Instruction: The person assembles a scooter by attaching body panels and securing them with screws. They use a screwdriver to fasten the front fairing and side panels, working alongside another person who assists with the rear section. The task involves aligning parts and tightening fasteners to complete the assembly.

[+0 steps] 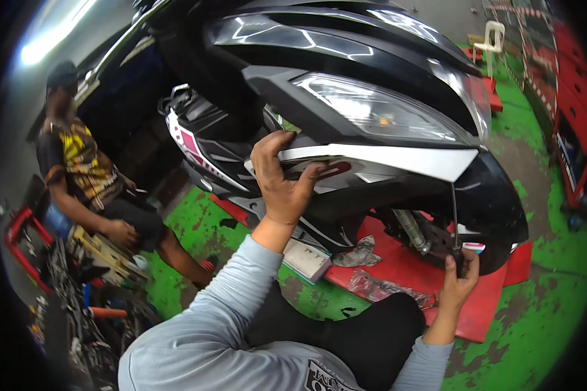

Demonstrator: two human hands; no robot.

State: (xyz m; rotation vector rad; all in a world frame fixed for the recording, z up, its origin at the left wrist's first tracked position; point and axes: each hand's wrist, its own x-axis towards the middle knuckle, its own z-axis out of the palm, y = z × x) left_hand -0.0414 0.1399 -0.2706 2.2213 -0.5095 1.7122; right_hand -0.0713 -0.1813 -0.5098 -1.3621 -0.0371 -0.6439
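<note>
A black and white scooter (411,42) stands in front of me, its headlight (378,107) facing right. Under the headlight runs a white side fairing panel (398,159). My left hand (280,182) grips the panel's rear end, thumb on its outer face and fingers over the upper edge. Low at the right, my right hand (460,277) is closed around the dark handle of a screwdriver (455,212). Its long thin shaft points up to the underside of the panel's front end. Whether the tip sits in a screw is too small to tell.
Below the scooter lies a red platform (476,309) with crumpled clear plastic (385,287) and an open box (306,260) beside it. At left sits another person (88,176) near a heap of tools (78,306). Red cabinets (577,85) and a white chair (491,42) stand at right.
</note>
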